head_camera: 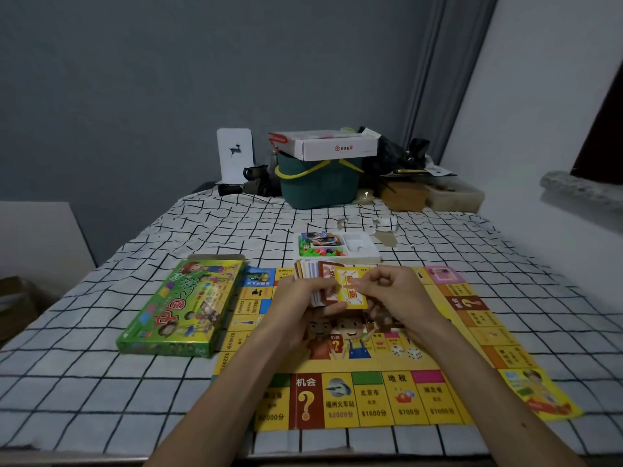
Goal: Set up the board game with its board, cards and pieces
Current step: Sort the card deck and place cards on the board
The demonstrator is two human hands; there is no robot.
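Observation:
The yellow game board (377,396) lies unfolded on the checked cloth in front of me. Above its middle, my left hand (296,308) holds a fanned stack of cards (317,274). My right hand (394,291) pinches a yellow card (350,291) at the front of that stack. Beyond the board stands a white plastic tray (360,249) with small coloured pieces and picture cards in its left compartments. The green game box (182,308) lies to the left of the board.
At the far end of the table stand a teal basket (320,187) with a white carton on top, a white upright card with a deer, dark cups and clutter. Torn paper scraps (384,230) lie behind the tray. A wall runs along the right.

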